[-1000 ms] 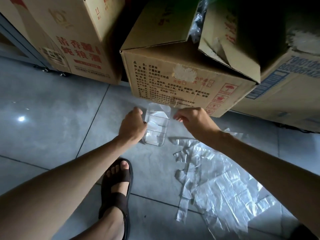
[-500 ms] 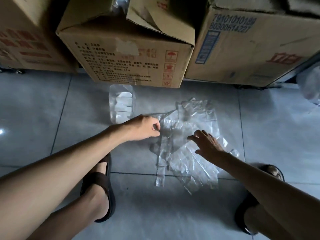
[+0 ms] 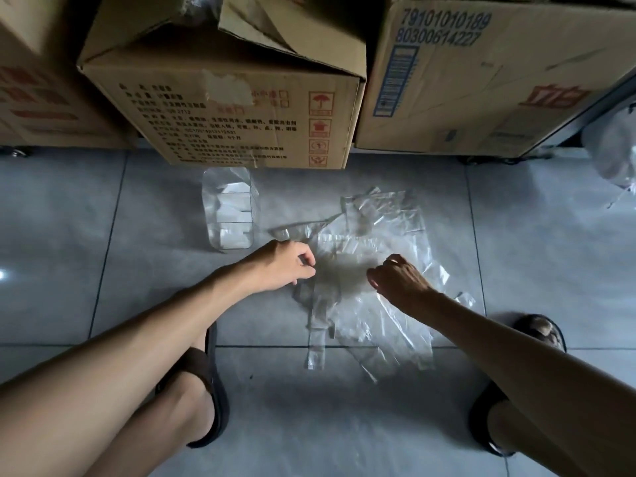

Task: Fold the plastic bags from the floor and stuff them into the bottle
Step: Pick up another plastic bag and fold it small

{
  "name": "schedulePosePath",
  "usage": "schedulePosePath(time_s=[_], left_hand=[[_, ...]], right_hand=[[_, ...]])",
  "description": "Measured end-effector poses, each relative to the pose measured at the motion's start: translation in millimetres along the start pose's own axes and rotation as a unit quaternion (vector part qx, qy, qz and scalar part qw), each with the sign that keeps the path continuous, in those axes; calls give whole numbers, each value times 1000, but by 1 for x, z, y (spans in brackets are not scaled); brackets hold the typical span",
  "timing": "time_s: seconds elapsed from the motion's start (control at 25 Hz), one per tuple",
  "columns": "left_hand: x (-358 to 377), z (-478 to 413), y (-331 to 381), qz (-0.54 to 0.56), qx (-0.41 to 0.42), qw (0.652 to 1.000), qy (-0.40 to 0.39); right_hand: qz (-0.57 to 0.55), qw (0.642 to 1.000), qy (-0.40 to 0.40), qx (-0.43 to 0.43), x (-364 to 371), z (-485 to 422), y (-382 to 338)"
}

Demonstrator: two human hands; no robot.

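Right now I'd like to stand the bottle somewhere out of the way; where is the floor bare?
Bare floor tiles lie left of the bottle, and between the left sandal and right sandal, below the plastic bags. It is crowded right of the bottle: bags, left hand, right hand.

Both bare arms reach forward and down, converging toward centre. Left forearm (image 3: 155, 325) extends from lower left. Left hand (image 3: 284, 266) knuckles up, fingers curled, thumb and fingertips pinching edge of plastic bag (image 3: 378, 232). Right forearm (image 3: 499, 349) enters from lower right. Right hand (image 3: 399, 280) arched, palm down, bent fingertips on bag; grip unclear. Hands apart.
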State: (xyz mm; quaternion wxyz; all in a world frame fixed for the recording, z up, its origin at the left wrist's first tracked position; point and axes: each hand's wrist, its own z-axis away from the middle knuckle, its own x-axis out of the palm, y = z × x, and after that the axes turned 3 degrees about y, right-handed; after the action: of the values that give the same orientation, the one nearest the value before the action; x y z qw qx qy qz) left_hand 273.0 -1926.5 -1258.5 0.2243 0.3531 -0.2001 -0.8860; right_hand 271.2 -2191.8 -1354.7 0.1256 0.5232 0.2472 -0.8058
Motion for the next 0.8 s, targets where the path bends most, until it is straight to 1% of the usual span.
schedulePosePath(time_s=[0.08, 0.16, 0.24, 0.36, 0.44, 0.48, 0.52, 0.6, 0.68, 0.76, 0.8], left_hand=[[-3, 8, 1, 2, -1, 1000, 6], [-8, 21, 11, 3, 15, 1000, 16], [-15, 40, 27, 11, 38, 999, 22], [-31, 74, 57, 12, 72, 997, 34], [-47, 101, 77, 6, 95, 993, 70], [-55, 115, 88, 30, 102, 990, 88], [-64, 130, 99, 72, 107, 986, 105], [-81, 158, 119, 185, 107, 966, 143], [-94, 186, 135, 317, 87, 930, 165], [-100, 212, 152, 443, 53, 883, 144], [-100, 227, 160, 481, 39, 869, 112]], right_hand=[[-14, 998, -62, 12, -22, 5, 0], [-66, 993, -96, 34, -54, 18, -5], [-102, 991, -81, 25, -91, 36, -15], [-157, 987, -31, -2, -150, 61, -35], [-209, 978, 14, 4, -198, 80, -51], [-251, 967, 37, 15, -223, 90, -59], [-313, 948, 57, 25, -251, 102, -69], [-447, 889, 95, 31, -302, 132, -90], [-547, 826, 129, 30, -344, 161, -110], [-614, 773, 158, 28, -374, 183, -129], [-639, 750, 167, 25, -385, 193, -137]])
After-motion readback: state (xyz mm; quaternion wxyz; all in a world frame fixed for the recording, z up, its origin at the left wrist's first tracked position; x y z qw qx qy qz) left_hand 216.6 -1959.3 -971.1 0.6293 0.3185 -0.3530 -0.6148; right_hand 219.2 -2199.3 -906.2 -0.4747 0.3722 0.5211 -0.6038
